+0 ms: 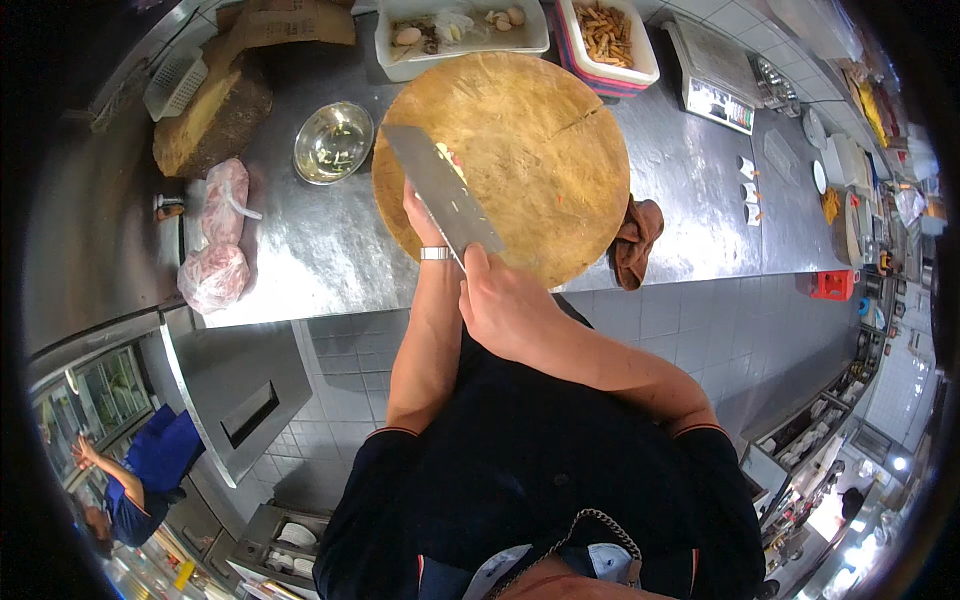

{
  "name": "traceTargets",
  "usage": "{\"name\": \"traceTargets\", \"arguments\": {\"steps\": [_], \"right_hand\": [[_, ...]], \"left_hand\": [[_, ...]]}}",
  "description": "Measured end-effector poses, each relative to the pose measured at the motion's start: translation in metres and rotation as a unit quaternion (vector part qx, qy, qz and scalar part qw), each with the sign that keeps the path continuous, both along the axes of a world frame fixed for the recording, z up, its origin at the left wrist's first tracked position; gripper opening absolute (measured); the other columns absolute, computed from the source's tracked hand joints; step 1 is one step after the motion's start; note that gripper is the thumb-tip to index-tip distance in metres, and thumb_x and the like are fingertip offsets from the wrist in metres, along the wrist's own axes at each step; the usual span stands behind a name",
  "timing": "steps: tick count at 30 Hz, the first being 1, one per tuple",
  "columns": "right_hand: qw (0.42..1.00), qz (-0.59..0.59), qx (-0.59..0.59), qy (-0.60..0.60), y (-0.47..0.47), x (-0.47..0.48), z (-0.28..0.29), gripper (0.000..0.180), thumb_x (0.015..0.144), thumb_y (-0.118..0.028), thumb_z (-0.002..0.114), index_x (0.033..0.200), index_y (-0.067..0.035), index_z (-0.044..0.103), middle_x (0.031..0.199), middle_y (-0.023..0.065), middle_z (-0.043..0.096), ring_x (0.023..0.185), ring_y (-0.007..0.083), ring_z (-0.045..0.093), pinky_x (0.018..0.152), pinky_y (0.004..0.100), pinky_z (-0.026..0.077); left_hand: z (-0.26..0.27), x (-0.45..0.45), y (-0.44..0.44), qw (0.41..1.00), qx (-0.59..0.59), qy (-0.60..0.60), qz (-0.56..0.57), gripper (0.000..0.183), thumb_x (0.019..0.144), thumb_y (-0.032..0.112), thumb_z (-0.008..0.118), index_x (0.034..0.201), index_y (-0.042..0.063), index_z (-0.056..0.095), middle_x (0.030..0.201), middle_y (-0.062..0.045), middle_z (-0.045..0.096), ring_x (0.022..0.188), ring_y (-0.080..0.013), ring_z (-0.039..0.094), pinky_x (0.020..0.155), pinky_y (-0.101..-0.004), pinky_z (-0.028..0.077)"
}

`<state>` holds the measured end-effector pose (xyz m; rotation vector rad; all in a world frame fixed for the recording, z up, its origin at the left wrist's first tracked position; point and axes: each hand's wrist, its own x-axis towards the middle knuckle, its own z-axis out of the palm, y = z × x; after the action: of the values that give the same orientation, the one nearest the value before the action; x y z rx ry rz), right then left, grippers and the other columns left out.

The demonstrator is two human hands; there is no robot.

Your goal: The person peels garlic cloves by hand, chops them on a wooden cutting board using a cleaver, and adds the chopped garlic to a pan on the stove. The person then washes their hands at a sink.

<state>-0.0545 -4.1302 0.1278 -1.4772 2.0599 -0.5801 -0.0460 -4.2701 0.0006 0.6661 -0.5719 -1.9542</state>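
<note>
A cleaver [450, 191] is held over the left part of a round wooden chopping block [540, 150]. My right hand [506, 300] is closed around its handle end. My left hand [420, 214], below a metal watch band, is mostly hidden beneath the blade; its fingers cannot be seen. Small pale and red chopped bits [451, 161] lie along the blade's far edge, and a few cling to its face. Left of the block, a steel bowl [334, 142] holds some chopped pieces.
Bagged meat [217, 240] lies at the left, near a thick wood block [214, 120]. A tub with eggs [465, 56] and a tub of brown strips [637, 75] stand behind. A brown cloth [637, 244] and a scale [716, 105] are right. Another person [142, 487] stands lower left.
</note>
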Motion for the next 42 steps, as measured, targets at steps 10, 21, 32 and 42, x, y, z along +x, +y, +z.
{"name": "traceTargets", "arguments": {"steps": [10, 21, 32, 42], "right_hand": [[0.993, -0.073, -0.091, 0.03, 0.036, -0.047, 0.028, 0.04, 0.086, -0.013, 0.061, 0.122, 0.002, 0.053, 0.099, 0.0237, 0.065, 0.081, 0.0398, 0.067, 0.069, 0.0445, 0.054], [0.969, -0.059, 0.074, 0.229, 0.005, -0.183, -0.096, 0.036, 0.087, -0.019, 0.058, 0.12, -0.003, 0.053, 0.107, 0.0208, 0.061, 0.084, 0.04, 0.065, 0.069, 0.0482, 0.054], [0.711, -0.211, -0.267, -0.615, -0.072, -0.065, -0.079, 0.053, 0.102, -0.039, 0.039, 0.139, -0.001, 0.042, 0.136, 0.0103, 0.047, 0.125, 0.0228, 0.045, 0.108, 0.0367, 0.035], [0.489, -0.292, -0.246, -0.784, -0.101, -0.037, -0.065, 0.051, 0.099, -0.038, 0.04, 0.129, 0.001, 0.05, 0.127, 0.0126, 0.056, 0.118, 0.0242, 0.054, 0.104, 0.0372, 0.042]], "left_hand": [[-0.005, 0.012, -0.014, 0.911, 0.296, 0.288, -0.004, 0.022, 0.094, 0.019, 0.048, 0.107, 0.009, 0.063, 0.115, -0.014, 0.063, 0.11, -0.032, 0.058, 0.1, -0.0482, 0.045], [0.013, 0.035, 0.003, 0.921, 0.241, 0.302, -0.042, 0.024, 0.096, 0.017, 0.045, 0.109, 0.007, 0.061, 0.125, -0.018, 0.059, 0.119, -0.0376, 0.052, 0.108, -0.0507, 0.037], [0.05, 0.02, 0.014, 0.951, 0.194, 0.24, -0.027, 0.03, 0.093, 0.019, 0.048, 0.119, 0.007, 0.057, 0.126, -0.016, 0.059, 0.12, -0.0342, 0.054, 0.106, -0.0459, 0.041], [0.058, 0.008, 0.013, 0.991, -0.042, -0.081, 0.1, 0.025, 0.09, 0.012, 0.044, 0.103, -0.003, 0.061, 0.104, -0.014, 0.065, 0.099, -0.0228, 0.063, 0.09, -0.0337, 0.05]]}}
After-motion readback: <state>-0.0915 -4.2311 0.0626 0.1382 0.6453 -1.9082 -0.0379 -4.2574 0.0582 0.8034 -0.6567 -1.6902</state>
